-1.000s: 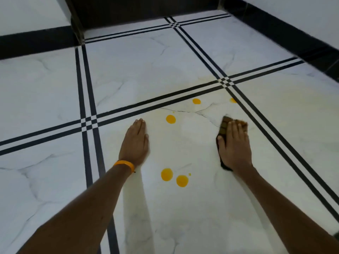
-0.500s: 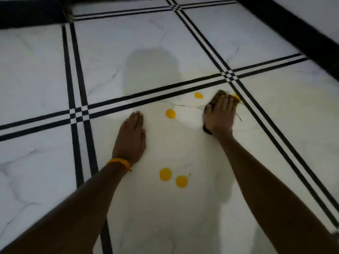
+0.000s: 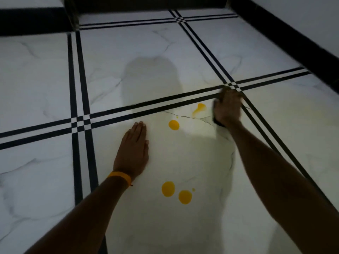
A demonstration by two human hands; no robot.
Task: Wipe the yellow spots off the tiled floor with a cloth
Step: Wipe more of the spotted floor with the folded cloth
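Note:
My right hand [image 3: 228, 107] presses flat on a dark cloth [image 3: 216, 122], of which only the edges show under the palm, right by the crossing of black floor lines. Left of it lies a smeared yellow spot [image 3: 199, 108]. A round yellow spot [image 3: 173, 125] sits between my hands. Two more yellow spots [image 3: 168, 188] [image 3: 185, 197] lie nearer me, with a tiny dot beside them. My left hand [image 3: 133, 150], with an orange wristband, rests flat on the white marble tile [image 3: 183, 162] and holds nothing.
Double black lines [image 3: 80, 123] cross the white tiled floor. A thin crack [image 3: 185, 116] runs between the spots. Dark skirting [image 3: 286, 37] lines the walls at the back and right. My shadow falls over the tiles ahead.
My right hand has slid the cloth further away and to the right, over the spot near the line crossing. The spot left of it is now smeared. My left hand stayed put.

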